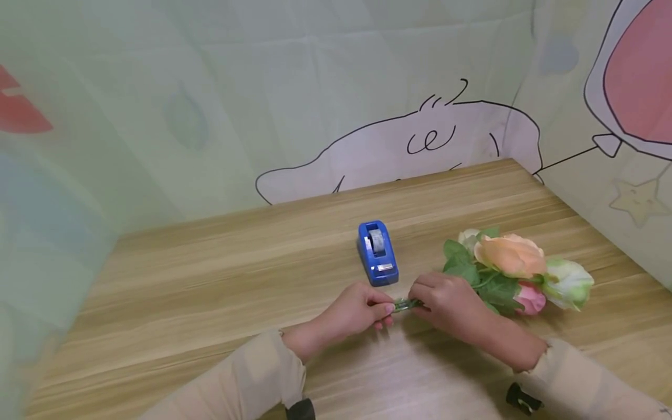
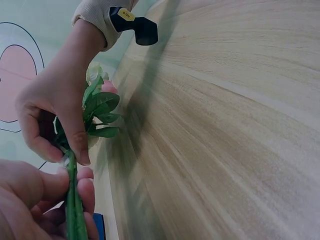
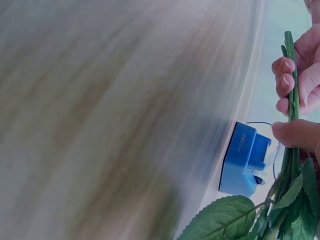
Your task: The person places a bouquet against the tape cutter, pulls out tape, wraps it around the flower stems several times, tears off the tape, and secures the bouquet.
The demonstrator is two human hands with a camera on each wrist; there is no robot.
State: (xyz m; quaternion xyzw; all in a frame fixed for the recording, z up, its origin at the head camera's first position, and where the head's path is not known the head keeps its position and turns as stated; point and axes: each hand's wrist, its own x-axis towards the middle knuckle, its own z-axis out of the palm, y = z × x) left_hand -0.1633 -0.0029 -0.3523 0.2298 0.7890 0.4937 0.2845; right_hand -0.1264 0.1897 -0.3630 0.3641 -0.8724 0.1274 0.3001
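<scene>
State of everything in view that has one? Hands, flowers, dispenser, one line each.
Left hand: pinching the stems near their bare ends
Right hand: pinching the same stems, nearer the leaves
Stems: bundled side by side
Peach flower: petals open; table contact unclear
Pink flower: partly hidden by neighbours
Tape dispenser: upright on the table, apart from both hands
Tape roll: seated in the dispenser

The stems (image 3: 293, 100) are green, the tape dispenser (image 1: 381, 259) blue.
</scene>
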